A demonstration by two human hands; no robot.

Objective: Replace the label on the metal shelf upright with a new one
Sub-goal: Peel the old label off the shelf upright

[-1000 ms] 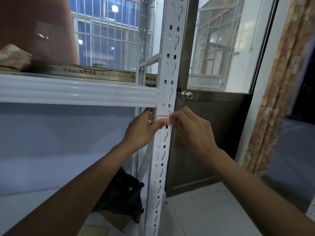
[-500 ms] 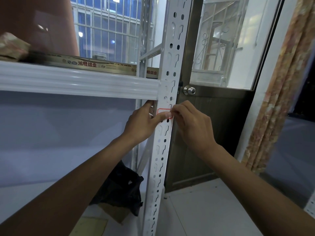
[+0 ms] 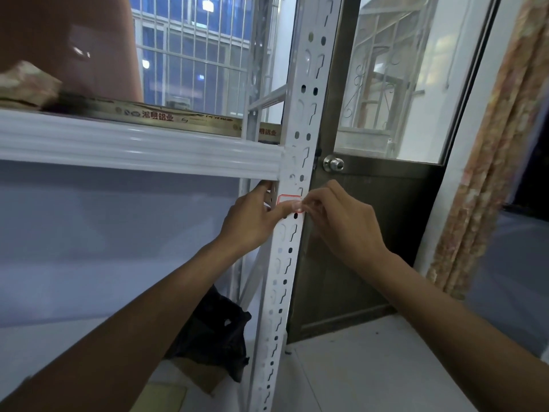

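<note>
My right hand (image 3: pixel 344 224) is pinched shut, thumb and forefinger closed on the right edge of the small white label with a red border (image 3: pixel 288 200), just where that edge meets the outer corner of the white perforated metal upright (image 3: pixel 283 263). I hold it there because a corner is the only place a flat sticker gives any purchase. Whether I am lifting an old label or seating a new one, I cannot tell from how it lies. My left hand (image 3: pixel 252 221) clamps the upright itself: the thumb lies straight across its face, over the label's lower part, and the fingers curl behind the flange. I judge this steadies the post and keeps the label from sliding or creasing while the other hand works. The label sits flat on the upright, just below the joint with the glossy white ribbed shelf beam (image 3: pixel 133 147), at a height where it reads easily. On the shelf above lies a long printed box of aluminium strip (image 3: pixel 154 116). Behind the upright stands a brown door with a round steel knob (image 3: pixel 334 164), and a crumpled black bag (image 3: pixel 214 331) lies on the floor beside the post's foot.
</note>
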